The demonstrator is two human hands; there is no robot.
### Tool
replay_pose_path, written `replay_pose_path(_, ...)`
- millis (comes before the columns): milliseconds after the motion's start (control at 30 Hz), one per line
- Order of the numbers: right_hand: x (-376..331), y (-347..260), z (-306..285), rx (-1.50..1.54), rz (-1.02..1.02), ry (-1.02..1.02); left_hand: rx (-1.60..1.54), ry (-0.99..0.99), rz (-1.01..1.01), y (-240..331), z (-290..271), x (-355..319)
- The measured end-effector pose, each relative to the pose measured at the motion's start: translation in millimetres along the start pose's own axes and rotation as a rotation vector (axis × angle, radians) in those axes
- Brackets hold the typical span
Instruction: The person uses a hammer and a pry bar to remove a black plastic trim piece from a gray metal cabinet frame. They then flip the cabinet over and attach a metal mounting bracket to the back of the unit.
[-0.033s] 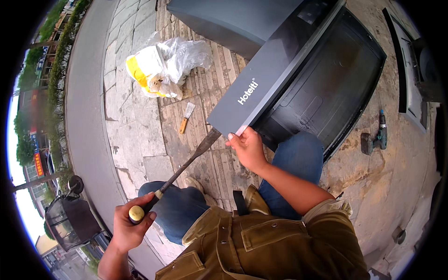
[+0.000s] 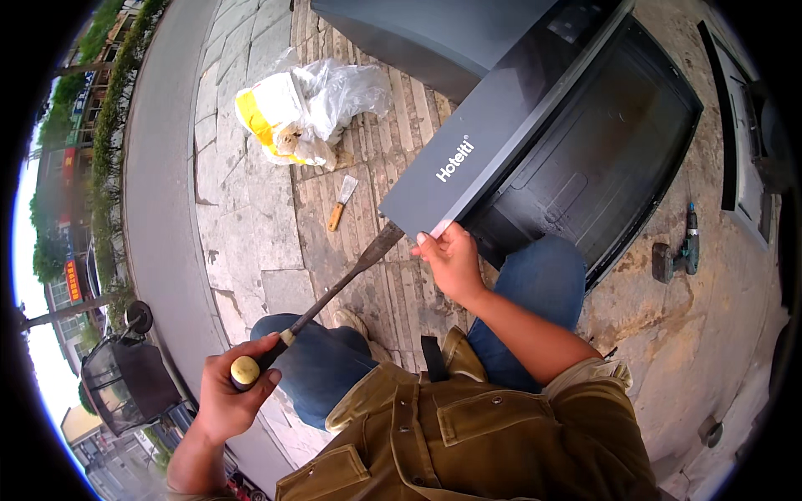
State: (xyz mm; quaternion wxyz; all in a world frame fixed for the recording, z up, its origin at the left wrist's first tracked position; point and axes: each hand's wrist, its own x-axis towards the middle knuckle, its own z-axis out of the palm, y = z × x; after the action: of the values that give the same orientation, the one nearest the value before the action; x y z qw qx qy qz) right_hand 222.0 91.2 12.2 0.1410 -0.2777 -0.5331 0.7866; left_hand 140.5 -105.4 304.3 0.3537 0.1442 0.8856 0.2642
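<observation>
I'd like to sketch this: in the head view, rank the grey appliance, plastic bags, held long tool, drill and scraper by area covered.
Largest to smallest:
1. Grey appliance
2. Plastic bags
3. Long tool, partly hidden by the left hand
4. Drill
5. Scraper

One left hand (image 2: 224,399) and one right hand (image 2: 453,262) show, two in all. There is one chisel (image 2: 336,290), one scraper (image 2: 341,205), one cordless drill (image 2: 689,245), one grey appliance (image 2: 493,125), one white-and-yellow bag (image 2: 273,98), one clear plastic bag (image 2: 349,88), one jacket (image 2: 493,455) and two trouser legs (image 2: 541,288).
</observation>
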Motion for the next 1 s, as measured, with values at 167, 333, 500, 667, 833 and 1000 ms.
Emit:
replay_pose_path(167,1.7,2.0,3.0,0.008,-0.044,0.005,0.101,-0.049,-0.127,58.8,-2.0,10.3)
replay_pose_path(333,0.0,7.2,4.1,0.023,-0.057,0.032,0.135,-0.080,-0.111,78.2,-3.2,16.2)
replay_pose_path(500,-0.1,6.3,8.4,0.053,-0.113,0.042,0.072,-0.079,-0.023,4.0,-7.5,3.6)
replay_pose_path(667,1.5,13.2,4.0,0.007,-0.130,0.033,0.042,-0.034,0.083,-45.0,-4.2,5.5)
replay_pose_path(833,1.9,11.0,1.8,-0.084,-0.152,0.018,0.061,-0.048,0.073,-40.4,-12.1,14.7)
replay_pose_path(1000,2.8,15.1,-1.0,-0.104,-0.144,0.036,0.140,-0.055,0.052,-27.2,-14.1,17.7)
